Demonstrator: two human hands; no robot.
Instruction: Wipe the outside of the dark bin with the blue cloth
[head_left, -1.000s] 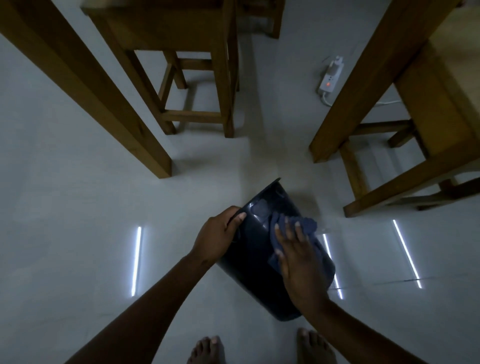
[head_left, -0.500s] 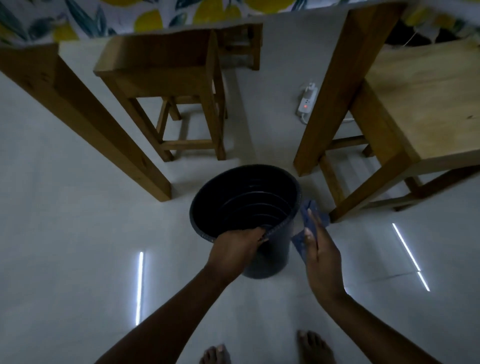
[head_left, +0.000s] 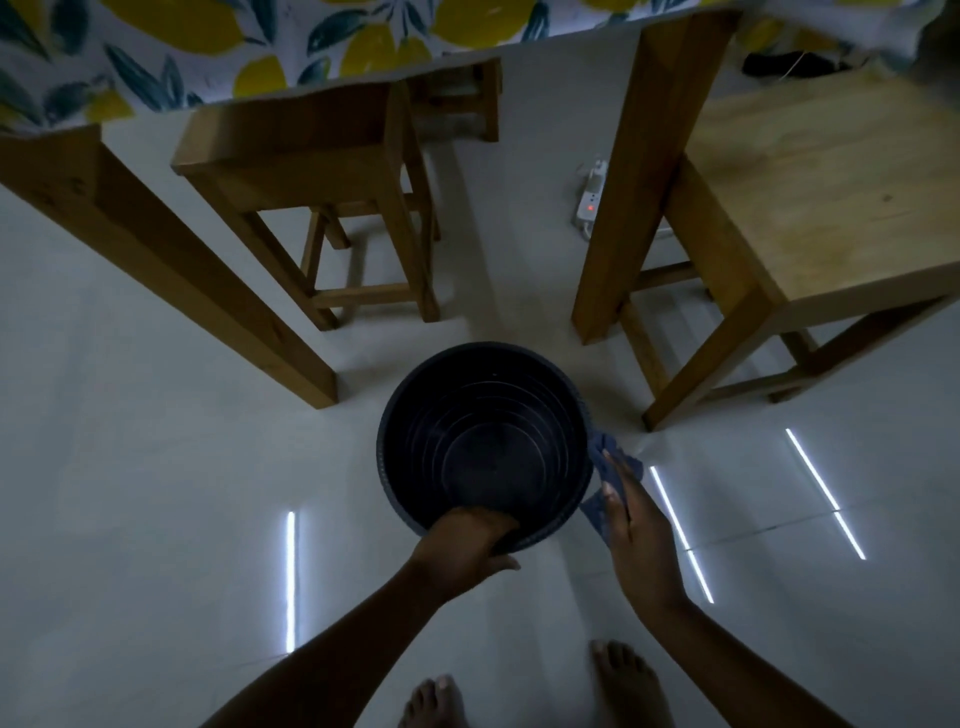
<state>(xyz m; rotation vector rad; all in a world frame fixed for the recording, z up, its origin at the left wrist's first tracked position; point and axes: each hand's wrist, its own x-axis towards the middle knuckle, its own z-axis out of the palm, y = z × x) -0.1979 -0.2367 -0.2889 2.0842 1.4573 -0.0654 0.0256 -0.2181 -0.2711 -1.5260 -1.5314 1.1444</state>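
Note:
The dark bin stands upright on the pale floor, its round mouth facing the camera and its ribbed inside showing. My left hand grips the near rim, fingers curled over the edge. My right hand presses the blue cloth flat against the bin's right outer wall. Only a crumpled part of the cloth shows beyond my fingers; the bin's outer walls are mostly hidden from this angle.
A wooden table leg runs along the left, a wooden stool stands behind the bin, and a second stool is at the right. A white power strip lies on the floor behind. My bare feet are at the bottom edge.
The bin was tilted on its side with the cloth on its upper wall; now it stands upright. My right hand and the cloth have shifted to its right side, and the view has tipped upward.

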